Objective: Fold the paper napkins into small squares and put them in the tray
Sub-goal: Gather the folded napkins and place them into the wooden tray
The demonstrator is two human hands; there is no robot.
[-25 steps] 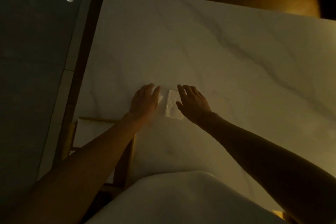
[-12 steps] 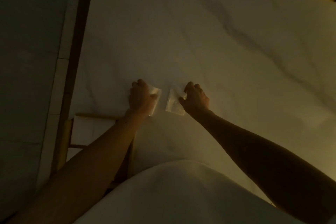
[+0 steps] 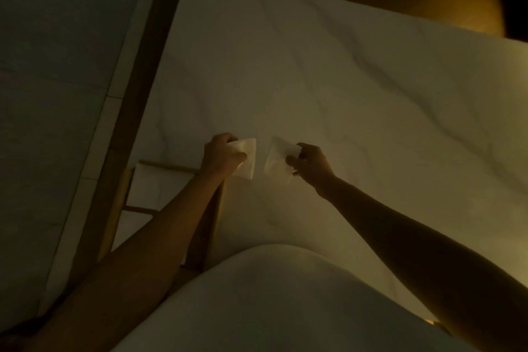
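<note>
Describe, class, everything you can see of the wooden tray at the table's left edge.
The tray is pale wood with thin raised rails and a crossbar that splits it into compartments. It sits low beside the marble table, at its near left corner. White napkin sheets lie flat inside. The left forearm passes above it and hides its right part; whether arm and tray touch cannot be told in this dim light.

The table looks like pale marble with faint grey veins, smooth and softly sheened; both napkins, left and right, are thin matt white paper; the tray has a light wooden frame
</note>
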